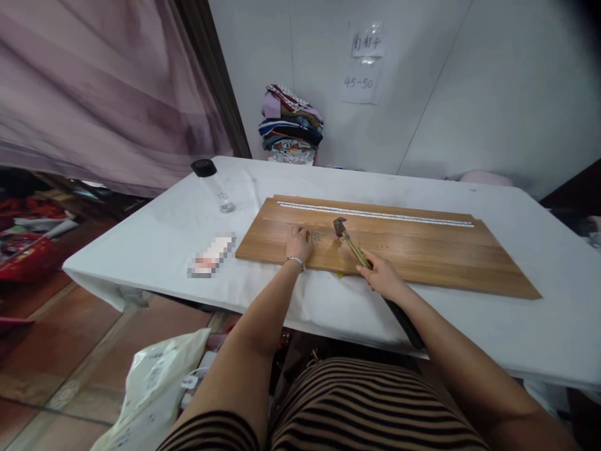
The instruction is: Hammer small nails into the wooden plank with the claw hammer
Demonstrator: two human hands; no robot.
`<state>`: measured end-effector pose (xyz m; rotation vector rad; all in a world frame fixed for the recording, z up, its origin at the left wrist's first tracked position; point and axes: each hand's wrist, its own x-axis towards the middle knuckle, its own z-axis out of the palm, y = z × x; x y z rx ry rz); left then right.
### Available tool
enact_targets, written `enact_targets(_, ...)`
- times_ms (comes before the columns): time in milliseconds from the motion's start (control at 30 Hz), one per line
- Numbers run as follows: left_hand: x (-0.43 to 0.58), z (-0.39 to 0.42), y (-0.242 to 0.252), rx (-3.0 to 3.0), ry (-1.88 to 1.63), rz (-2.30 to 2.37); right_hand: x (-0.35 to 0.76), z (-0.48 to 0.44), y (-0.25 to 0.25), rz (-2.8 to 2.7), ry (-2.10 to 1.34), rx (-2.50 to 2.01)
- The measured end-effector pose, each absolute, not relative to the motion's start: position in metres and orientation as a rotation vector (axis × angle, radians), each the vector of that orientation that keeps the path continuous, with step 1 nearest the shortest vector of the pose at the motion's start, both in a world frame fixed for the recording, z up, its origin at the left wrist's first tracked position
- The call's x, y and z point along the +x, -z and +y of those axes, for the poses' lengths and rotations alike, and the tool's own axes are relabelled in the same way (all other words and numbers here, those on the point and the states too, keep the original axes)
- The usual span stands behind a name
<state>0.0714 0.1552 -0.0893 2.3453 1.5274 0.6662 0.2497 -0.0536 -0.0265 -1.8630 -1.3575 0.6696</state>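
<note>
Several loose nails [316, 236] lie on a wooden board [451, 258] beside the left hand [299, 244], whose curled fingers' hold is unclear; the right hand [382, 275] grips a hammer [355, 248]; nail-picking seems the current step, the next calling for a neat pinch.

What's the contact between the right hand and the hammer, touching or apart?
Touching: the head view shows the right hand wrapped around the hammer, which shows on both sides of the grip.
</note>
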Motion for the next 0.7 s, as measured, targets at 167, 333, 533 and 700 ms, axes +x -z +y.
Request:
enact_targets(167,0.0714,0.1549,0.0885,2.347,-0.647,1.525,0.2497,-0.054,0.0268,-1.329,-0.734,-1.861)
enact_targets(333,0.0717,0.154,0.0886,2.346,-0.637,1.538,0.249,-0.0545,0.0245,-1.302,-0.734,-1.851)
enact_targets(533,0.0718,0.1538,0.0879,2.338,-0.64,1.527,0.2488,-0.0536,0.0261,-1.3,-0.747,-1.862)
enact_targets(700,0.0717,0.1534,0.0862,2.339,-0.618,1.526,0.2483,-0.0541,0.0247,-1.309,-0.746,-1.874)
